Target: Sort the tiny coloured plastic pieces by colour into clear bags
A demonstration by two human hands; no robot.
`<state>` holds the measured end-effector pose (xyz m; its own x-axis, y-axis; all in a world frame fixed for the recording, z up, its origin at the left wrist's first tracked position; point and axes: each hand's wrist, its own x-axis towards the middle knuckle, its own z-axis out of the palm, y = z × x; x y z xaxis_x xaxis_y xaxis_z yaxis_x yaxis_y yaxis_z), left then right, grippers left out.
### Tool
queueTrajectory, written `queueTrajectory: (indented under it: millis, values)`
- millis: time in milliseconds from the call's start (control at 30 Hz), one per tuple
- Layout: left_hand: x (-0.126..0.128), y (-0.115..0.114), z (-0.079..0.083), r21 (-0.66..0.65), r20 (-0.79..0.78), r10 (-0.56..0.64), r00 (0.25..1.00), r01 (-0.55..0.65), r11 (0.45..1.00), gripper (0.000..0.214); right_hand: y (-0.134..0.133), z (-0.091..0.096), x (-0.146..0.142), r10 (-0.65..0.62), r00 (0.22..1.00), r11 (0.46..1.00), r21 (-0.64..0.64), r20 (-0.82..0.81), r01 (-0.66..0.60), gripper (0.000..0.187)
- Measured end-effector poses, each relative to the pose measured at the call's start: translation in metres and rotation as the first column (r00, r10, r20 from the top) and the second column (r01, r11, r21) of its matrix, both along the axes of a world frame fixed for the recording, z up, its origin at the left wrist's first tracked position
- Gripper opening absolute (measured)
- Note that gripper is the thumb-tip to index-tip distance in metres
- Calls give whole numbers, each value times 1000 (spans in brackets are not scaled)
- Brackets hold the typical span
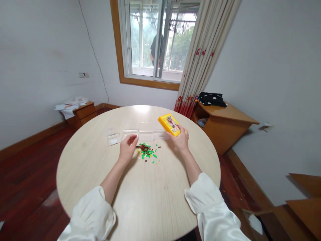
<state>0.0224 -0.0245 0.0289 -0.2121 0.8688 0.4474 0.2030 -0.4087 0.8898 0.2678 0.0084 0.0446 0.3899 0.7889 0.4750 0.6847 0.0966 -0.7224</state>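
My right hand [181, 139] grips a yellow box [168, 123] with a picture on its front, holding it tilted above the right part of the table. To the left, my left hand [127, 146] is closed, thumb and fingers pinched together; whatever sits between them is too small to make out. It is beside a loose pile of small toy bricks [145, 149] in brown, green, yellow and white. Behind the pile, clear plastic trays [146, 136] stand in a row, partly covered by my hands. A smaller clear container [113, 139] is at the row's left end.
Everything rests on a round pale wooden table [147, 197]. Past its right edge is a wooden cabinet [225, 117] with dark folded cloth [212, 99] on top. A low drawer unit [85, 112] with papers stands behind left. A curtain [200, 60] hangs beside the window.
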Motion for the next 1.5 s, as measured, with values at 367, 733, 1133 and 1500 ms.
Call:
queueTrajectory:
  millis: [367, 733, 1133, 1500]
  values:
    - [10, -4, -1, -223, 485, -309, 818, 457, 861, 49, -35, -10, -75, 507, 849, 860, 22, -152, -510, 66]
    - [11, -6, 1, -214, 526, -363, 769, 533, 819, 61, -23, -13, -67, 593, 635, 789, 200, -494, -581, 49]
    - [6, -7, 8, -230, 415, -253, 874, 370, 900, 46, -12, -10, -56, 481, 236, 802, 315, -844, -507, 51]
    - [6, -7, 7, -204, 325, -208, 923, 283, 937, 46, -16, 2, -48, 430, 200, 789, 258, -880, -557, 72]
